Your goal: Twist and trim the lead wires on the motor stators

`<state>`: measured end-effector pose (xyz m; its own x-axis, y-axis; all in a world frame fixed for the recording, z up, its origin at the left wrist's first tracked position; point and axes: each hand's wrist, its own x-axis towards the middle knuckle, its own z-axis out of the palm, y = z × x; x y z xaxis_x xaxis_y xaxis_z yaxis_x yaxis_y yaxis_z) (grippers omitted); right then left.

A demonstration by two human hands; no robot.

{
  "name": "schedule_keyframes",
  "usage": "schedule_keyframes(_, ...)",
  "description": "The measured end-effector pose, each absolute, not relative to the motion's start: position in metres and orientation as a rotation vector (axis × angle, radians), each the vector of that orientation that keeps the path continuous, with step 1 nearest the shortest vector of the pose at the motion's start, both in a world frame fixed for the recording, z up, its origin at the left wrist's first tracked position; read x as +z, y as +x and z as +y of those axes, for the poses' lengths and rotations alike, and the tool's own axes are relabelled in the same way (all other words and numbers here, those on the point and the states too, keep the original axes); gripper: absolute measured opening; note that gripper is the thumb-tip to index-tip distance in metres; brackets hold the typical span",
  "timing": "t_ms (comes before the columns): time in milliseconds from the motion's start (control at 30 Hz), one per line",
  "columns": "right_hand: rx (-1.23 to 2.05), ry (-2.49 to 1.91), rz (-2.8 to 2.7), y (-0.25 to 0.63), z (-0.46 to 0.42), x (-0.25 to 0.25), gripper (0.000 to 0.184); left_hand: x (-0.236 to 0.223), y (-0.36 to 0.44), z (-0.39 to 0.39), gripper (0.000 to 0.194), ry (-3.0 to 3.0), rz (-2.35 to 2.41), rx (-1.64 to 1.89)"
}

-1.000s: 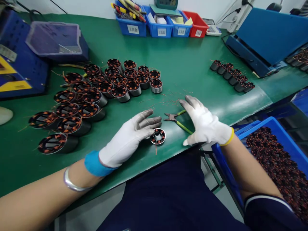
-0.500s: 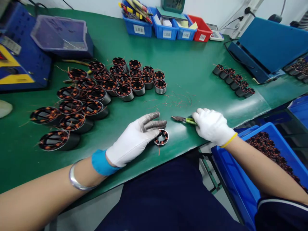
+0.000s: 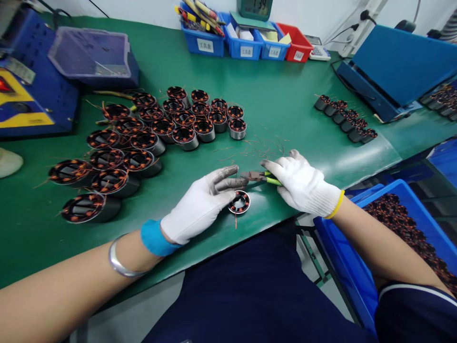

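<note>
In right hand (image 3: 302, 185) — pliers (image 3: 254, 176) (metal).

I can pass between the large cores (image 3: 184, 137) and small cores (image 3: 347, 126); bins (image 3: 245, 49) block the bench's (image 3: 282, 95) back edge.

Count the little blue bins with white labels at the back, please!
3, side by side: the left bin, the middle bin and the right bin, which is next to the red bin.

Yellow-and-blue machine (image 3: 24, 102), red bin (image 3: 294, 45)
</note>
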<state>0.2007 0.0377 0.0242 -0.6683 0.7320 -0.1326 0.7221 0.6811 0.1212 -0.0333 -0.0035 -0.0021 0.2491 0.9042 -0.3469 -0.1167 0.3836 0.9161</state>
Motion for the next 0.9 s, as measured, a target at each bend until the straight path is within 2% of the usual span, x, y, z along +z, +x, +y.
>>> schedule_keyframes(333, 0.093, 1.213, 2.654, 0.193, 0.031, 0.034, 0.057, -0.002, -0.034, -0.001, 0.070, 0.977, 1.066, 0.817)
schedule_keyframes(667, 0.071, 1.366, 2.552, 0.191, 0.022, 0.031, 0.039, -0.004, -0.035, -0.002, 0.068, 0.959, 1.076, 0.820)
schedule_keyframes(900, 0.093, 1.171, 2.652, 0.193, 0.042, 0.041, 0.057, -0.004, -0.033, -0.003, 0.075, 0.942, 1.073, 0.842)
